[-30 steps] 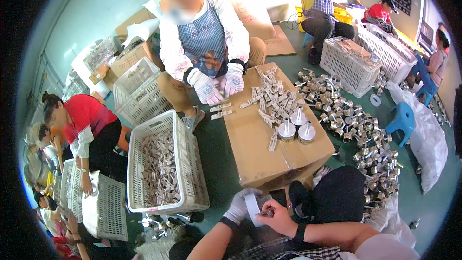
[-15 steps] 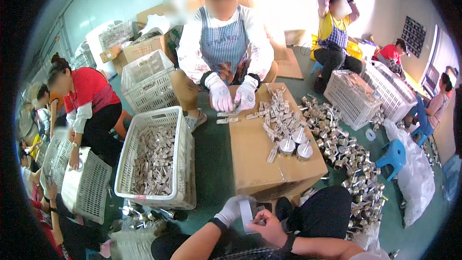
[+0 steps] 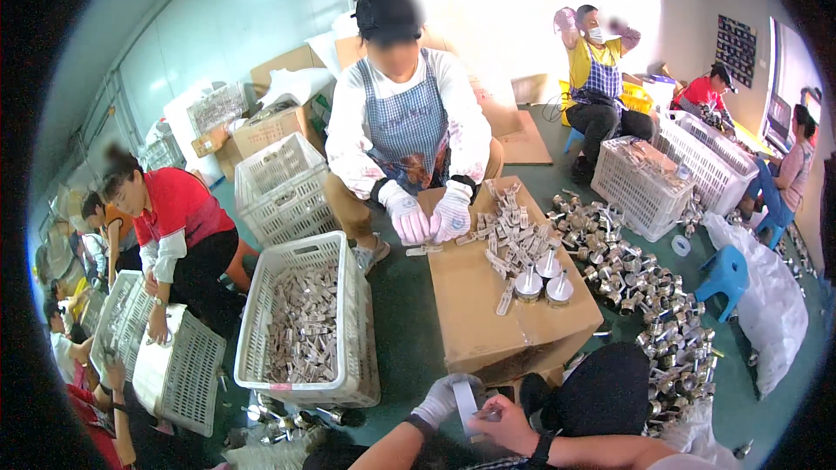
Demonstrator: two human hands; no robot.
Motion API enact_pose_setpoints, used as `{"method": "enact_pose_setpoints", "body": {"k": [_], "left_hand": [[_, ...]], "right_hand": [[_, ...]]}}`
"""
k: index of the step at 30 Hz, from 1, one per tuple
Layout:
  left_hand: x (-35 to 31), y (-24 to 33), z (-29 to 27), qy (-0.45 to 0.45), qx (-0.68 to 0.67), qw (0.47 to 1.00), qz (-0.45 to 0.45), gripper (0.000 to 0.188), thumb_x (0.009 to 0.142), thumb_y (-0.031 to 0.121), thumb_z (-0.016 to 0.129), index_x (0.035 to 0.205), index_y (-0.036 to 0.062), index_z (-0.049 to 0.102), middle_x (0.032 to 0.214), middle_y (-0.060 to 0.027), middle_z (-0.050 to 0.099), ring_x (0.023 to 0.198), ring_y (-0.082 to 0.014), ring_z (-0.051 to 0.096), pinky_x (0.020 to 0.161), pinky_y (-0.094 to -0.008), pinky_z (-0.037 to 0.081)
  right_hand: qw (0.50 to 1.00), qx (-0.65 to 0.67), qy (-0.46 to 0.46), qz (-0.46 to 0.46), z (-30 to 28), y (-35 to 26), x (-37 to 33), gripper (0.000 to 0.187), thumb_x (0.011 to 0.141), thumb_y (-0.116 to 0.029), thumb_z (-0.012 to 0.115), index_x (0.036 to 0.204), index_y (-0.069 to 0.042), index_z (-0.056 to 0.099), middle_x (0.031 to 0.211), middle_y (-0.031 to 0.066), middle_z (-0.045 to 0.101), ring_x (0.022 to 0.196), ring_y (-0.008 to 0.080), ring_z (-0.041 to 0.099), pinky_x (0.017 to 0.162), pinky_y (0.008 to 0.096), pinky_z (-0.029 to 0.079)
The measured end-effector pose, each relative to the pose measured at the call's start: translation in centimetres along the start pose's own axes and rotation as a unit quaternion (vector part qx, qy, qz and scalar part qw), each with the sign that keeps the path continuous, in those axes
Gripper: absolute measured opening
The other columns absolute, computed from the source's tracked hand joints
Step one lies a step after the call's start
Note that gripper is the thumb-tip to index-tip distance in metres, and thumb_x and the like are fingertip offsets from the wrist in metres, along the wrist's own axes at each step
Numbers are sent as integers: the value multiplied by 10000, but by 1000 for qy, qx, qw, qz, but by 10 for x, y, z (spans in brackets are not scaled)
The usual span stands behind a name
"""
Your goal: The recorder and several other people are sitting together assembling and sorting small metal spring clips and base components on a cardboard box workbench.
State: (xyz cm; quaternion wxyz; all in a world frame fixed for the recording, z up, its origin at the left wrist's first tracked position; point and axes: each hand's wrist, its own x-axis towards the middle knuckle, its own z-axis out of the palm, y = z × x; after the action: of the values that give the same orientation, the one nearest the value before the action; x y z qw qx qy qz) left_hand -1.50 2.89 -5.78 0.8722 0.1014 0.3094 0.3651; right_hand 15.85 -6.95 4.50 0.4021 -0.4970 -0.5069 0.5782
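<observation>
Nothing is readable; print on the checked apron [image 3: 403,117] and dark wall chart [image 3: 736,54] is blurred.

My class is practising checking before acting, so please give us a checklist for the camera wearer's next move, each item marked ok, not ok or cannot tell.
1. White strip held: ok, it is in the gloved left hand.
2. Right hand close to the strip: ok, bare and right beside it.
3. Kind of small piece in the right fingers: cannot tell, too small and partly covered.
4. Round metal parts upright: ok, three stand stem-up on the carton.
5. Clips on the carton sorted: not ok, they lie in a jumbled heap.
6. Co-worker's gloved hands away from the carton: not ok, they are at its far-left corner.
</observation>
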Motion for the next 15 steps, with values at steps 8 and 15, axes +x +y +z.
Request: {"method": "enact_pose_setpoints", "body": {"k": [8,15], "left_hand": [[7,-3,1,18,39,999,12,347,838,197,510,1045,-74,571,990,-191,616,918,-324,572,888,-422,437],[9,-2,-2,9,-15,1000,-16,291,789,145,544,967,-78,598,988,-194,635,939,-313,583,914,-401,430]], "right_hand": [[998,-33,17,-41,-4,14,2,338,711,-180,773,876,-47,509,795,25,631,670,64,514,614,235,436],[999,-41,7,-18,-3,-12,-4,341,715,-184,772,863,-36,504,812,38,633,726,76,552,653,242,451]]}}
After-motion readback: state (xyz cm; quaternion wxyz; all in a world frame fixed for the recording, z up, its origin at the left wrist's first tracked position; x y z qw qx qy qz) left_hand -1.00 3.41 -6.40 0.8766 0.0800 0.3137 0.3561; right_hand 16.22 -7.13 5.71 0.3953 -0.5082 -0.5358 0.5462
